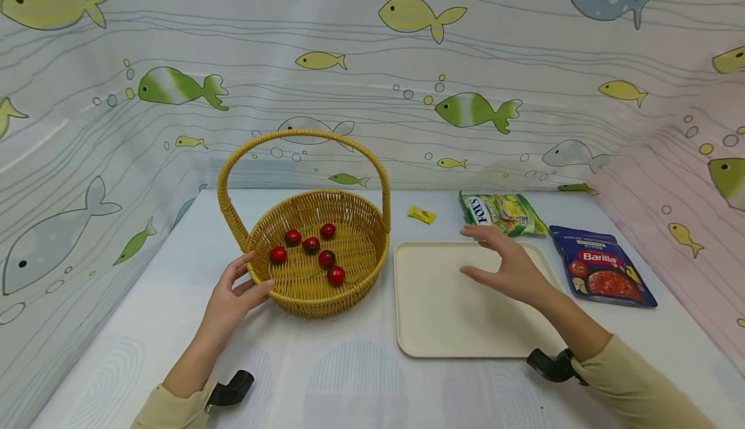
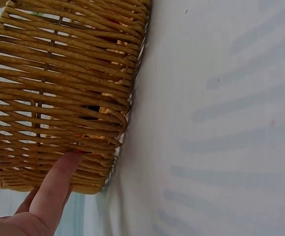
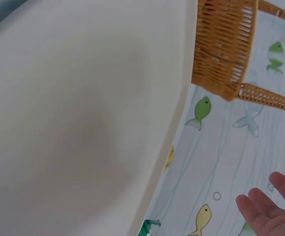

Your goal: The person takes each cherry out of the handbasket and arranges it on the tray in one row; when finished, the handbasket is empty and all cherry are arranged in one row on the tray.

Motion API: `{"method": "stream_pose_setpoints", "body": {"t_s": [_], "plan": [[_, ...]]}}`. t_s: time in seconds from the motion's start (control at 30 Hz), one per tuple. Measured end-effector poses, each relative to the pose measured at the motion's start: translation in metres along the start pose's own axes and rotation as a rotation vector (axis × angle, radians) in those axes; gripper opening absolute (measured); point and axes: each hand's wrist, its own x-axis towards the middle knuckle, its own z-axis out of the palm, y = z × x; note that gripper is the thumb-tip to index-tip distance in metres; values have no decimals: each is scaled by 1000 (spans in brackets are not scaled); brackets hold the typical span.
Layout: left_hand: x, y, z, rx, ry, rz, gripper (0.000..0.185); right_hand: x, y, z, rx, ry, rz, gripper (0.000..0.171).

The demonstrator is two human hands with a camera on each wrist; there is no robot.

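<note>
A yellow wicker basket (image 1: 326,303) with a tall arched handle stands left of centre, and several dark red cherries (image 1: 311,244) lie on its floor. My left hand (image 1: 233,296) touches the basket's left side, thumb and fingers spread along the outer wall. In the left wrist view, the thumb (image 2: 58,184) lies straight against the weave, with other fingers partly hidden behind the basket. Over a cream rectangular tray (image 1: 442,312), my right hand (image 1: 509,267) hovers with thumb and fingers apart and nothing between them.
A small yellow wrapped candy (image 1: 421,214) lies behind the tray, left of a green Fox's bag (image 1: 506,214). A blue Barilla pouch (image 1: 602,266) lies to the tray's right. Fish-patterned cloth (image 1: 372,92) hangs behind and beside the white table (image 1: 279,377).
</note>
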Motion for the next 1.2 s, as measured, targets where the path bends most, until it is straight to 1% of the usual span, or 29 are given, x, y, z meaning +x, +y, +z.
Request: {"method": "stream_pose_setpoints", "body": {"t_s": [0.23, 0.47, 0.57, 0.7, 0.73, 0.83, 0.93, 0.97, 1.07, 1.2], "plan": [[-1, 1, 0, -2, -5, -2, 77, 11, -15, 12, 65, -19, -33, 58], [-1, 1, 0, 7, -2, -5, 78, 23, -57, 12, 117, -58, -76, 52], [-1, 1, 0, 12, -2, -8, 79, 28, -65, 14, 144, -84, -81, 51], [0, -1, 0, 7, -3, -6, 78, 35, -69, 20, 174, -118, -105, 49], [4, -10, -1, 6, 4, 5, 79, 37, -69, 22, 177, -122, -117, 49], [15, -32, -5, 19, 24, 45, 79, 42, -57, 31, 196, -137, -147, 51], [20, -44, -6, 34, 42, 73, 76, 48, -47, 39, 225, -159, -172, 52], [16, -37, -5, 33, 37, 68, 76, 50, -44, 42, 233, -170, -176, 51], [8, -20, -1, 22, 30, 47, 74, 56, -48, 43, 243, -200, -182, 49], [3, -8, 2, 16, 31, 17, 74, 64, -53, 46, 258, -238, -181, 48]]}}
